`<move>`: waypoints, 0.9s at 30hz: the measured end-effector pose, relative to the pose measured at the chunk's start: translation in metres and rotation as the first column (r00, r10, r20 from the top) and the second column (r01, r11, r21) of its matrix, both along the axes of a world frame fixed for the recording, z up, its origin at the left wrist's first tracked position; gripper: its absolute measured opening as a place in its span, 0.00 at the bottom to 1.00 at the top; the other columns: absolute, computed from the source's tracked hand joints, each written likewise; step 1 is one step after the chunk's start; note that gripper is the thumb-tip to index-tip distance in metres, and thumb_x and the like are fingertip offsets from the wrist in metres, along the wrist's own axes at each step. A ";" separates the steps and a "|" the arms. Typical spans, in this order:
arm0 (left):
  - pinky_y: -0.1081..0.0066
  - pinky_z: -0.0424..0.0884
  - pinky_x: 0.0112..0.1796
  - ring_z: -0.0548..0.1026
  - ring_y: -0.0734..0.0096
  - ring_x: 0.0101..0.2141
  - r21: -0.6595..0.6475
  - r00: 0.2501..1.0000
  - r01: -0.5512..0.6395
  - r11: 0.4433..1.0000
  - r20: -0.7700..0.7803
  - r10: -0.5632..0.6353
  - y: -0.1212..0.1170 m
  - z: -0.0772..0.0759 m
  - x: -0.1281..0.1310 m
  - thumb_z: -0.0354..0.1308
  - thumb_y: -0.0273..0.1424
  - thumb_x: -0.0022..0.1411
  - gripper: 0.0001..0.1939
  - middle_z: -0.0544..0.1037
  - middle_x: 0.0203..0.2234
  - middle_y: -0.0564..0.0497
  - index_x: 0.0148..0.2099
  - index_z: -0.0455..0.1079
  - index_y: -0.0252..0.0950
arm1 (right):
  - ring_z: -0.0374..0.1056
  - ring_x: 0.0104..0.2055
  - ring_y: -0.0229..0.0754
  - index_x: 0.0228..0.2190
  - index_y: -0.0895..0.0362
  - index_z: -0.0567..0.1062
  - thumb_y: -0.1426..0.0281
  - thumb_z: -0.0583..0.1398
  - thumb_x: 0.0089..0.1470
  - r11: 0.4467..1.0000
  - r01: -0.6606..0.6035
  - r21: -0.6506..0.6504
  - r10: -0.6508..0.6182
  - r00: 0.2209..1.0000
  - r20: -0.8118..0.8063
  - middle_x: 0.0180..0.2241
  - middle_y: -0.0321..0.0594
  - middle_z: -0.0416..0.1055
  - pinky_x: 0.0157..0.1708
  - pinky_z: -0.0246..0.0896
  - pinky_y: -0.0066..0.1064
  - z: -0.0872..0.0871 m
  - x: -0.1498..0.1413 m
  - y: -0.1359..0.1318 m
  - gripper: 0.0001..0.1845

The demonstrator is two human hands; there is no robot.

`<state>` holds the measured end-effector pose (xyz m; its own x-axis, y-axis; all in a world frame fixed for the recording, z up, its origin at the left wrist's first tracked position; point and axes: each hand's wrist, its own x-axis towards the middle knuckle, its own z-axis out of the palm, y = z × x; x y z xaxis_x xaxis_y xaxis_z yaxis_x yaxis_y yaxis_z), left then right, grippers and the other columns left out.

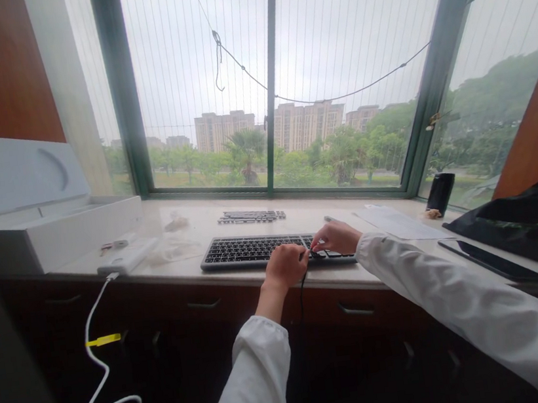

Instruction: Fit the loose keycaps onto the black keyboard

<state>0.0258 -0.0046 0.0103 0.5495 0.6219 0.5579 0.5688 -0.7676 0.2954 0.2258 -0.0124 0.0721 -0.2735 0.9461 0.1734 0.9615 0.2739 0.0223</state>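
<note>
A dark keyboard (pixel 250 249) with pale keycaps lies on the stone windowsill counter (pixel 199 273). My left hand (pixel 285 265) is closed in a fist at the keyboard's front right edge, holding a thin black tool or cable (pixel 303 286) that hangs below the counter edge. My right hand (pixel 336 237) rests on the keyboard's right end, fingertips pinched at the keys. Both arms wear white sleeves. What lies between the fingertips is too small to make out. A row of loose dark keycaps (pixel 251 216) sits behind the keyboard.
An open white box (pixel 40 238) stands at the left, a white power bank (pixel 127 256) with a trailing white cable (pixel 96 356) beside it. A paper sheet (pixel 395 221), a black cylinder (pixel 440 193), a phone (pixel 492 260) and a black bag (pixel 534 219) sit to the right.
</note>
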 end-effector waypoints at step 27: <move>0.67 0.69 0.38 0.75 0.64 0.36 0.029 0.993 -0.048 0.998 -0.103 0.051 -0.001 0.005 0.003 0.44 0.44 0.68 0.20 0.77 0.37 0.49 0.43 0.77 0.46 | 0.55 0.21 0.32 0.31 0.50 0.83 0.55 0.64 0.43 0.993 -0.059 -0.104 0.047 0.993 -0.110 0.16 0.32 0.62 0.22 0.43 0.26 0.005 0.003 0.017 0.16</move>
